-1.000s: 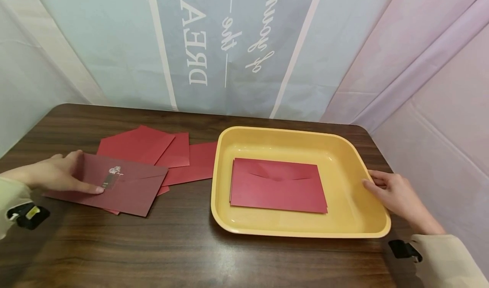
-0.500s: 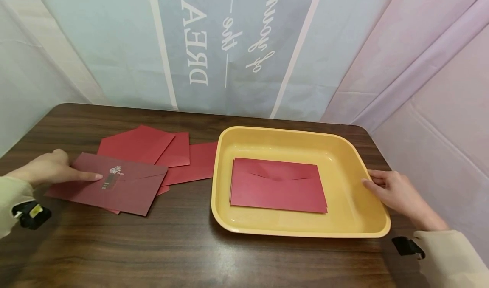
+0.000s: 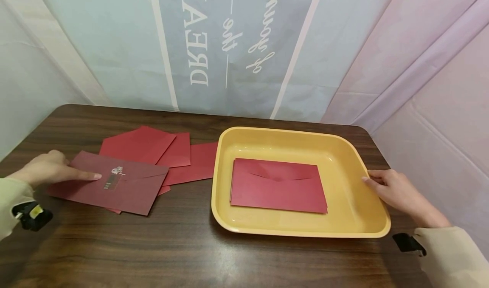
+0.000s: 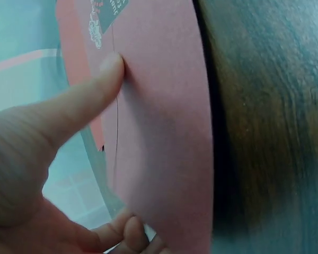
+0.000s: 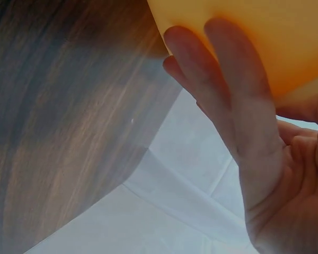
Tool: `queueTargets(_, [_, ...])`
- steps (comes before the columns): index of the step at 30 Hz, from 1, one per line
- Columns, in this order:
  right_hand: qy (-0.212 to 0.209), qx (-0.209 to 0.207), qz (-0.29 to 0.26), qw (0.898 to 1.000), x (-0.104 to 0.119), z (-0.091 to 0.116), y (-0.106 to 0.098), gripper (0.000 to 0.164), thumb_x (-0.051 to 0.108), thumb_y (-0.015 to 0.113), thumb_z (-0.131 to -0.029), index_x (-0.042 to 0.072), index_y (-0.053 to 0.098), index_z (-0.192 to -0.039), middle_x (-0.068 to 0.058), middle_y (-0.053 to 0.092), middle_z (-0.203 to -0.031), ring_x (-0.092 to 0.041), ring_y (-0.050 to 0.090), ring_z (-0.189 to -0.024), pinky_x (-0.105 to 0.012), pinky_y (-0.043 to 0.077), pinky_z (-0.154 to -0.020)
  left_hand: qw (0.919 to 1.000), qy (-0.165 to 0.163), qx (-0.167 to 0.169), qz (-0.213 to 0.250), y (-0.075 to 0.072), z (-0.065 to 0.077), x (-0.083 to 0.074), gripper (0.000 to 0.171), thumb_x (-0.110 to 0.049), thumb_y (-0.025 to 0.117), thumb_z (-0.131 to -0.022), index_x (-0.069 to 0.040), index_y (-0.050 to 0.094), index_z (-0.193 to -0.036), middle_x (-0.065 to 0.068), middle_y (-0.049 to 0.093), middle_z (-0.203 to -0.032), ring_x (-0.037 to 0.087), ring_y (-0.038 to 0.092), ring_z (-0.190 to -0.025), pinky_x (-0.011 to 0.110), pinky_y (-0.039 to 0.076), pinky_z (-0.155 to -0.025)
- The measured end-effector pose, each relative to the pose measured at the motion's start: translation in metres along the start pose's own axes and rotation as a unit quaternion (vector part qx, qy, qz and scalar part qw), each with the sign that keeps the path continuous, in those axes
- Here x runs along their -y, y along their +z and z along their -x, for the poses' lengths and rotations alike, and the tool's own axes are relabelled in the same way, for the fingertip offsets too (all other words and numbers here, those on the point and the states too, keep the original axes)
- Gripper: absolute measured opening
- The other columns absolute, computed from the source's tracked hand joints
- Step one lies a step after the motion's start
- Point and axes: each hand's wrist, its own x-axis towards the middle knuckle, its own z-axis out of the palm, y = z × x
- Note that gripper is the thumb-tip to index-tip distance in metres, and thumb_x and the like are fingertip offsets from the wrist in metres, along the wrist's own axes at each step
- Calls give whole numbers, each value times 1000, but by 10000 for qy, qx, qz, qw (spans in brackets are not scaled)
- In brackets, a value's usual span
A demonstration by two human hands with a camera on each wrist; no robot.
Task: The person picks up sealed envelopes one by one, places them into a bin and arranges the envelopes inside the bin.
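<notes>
A dark maroon envelope [image 3: 133,190] with a small white floral print lies slightly raised over a heap of red envelopes [image 3: 139,143] on the left of the table. My left hand [image 3: 53,169] pinches its left end, thumb on top and fingers underneath; the left wrist view shows the thumb [image 4: 90,98] along the flap line. On the right stands a yellow tray [image 3: 353,186] with a small stack of red envelopes [image 3: 278,186] lying flat inside. My right hand [image 3: 397,194] grips the tray's right wall, its thumb over the rim and its fingers [image 5: 244,90] against the outside.
The dark wooden table [image 3: 183,254] has rounded back corners. Behind it hangs a pale blue printed cloth [image 3: 237,46], with a pinkish-white cloth [image 3: 439,122] to the right. Another red envelope [image 3: 196,162] reaches to the tray's left side.
My left thumb and hand have shifted slightly back toward the maroon envelope's left end, and the fingers that showed at its far edge have moved off it. The tray has stayed in place.
</notes>
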Motion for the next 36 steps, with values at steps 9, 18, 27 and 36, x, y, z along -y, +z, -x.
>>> queueTargets(9, [16,233,-3,9997,1,-3,-4,35,16,50,-99,-13,62,-116,-5,70,-78,0,56,-61,-22,44,-57,9952,-124,-833,492,6,1,8,57,-59,67,-79,-20,35,-52,-8,23,-54,9,25,-54,25,25,-51])
queueTargets(18, [157,385,-67,9991,2,-2,-4,37,17,48,-100,-13,59,-119,-3,69,-76,-2,55,-58,-22,43,-54,9923,-190,-972,738,2,-1,12,76,-51,63,-86,20,47,-105,34,49,-95,41,50,-82,42,46,-64])
queueTargets(27, [225,452,-213,9985,2,-1,-4,39,17,47,-101,-14,57,-122,-4,70,-78,-2,58,-58,-23,46,-54,9934,-66,-602,979,-2,-1,10,93,-51,48,-95,31,20,-130,48,29,-121,50,41,-100,53,46,-76])
queueTargets(36, [157,446,-227,9986,1,-1,-4,38,17,47,-101,-13,57,-121,-4,70,-76,-3,58,-57,-23,47,-54,9880,202,-875,1259,-3,2,3,71,-47,32,-101,21,41,-117,16,59,-80,20,52,-67,31,42,-55])
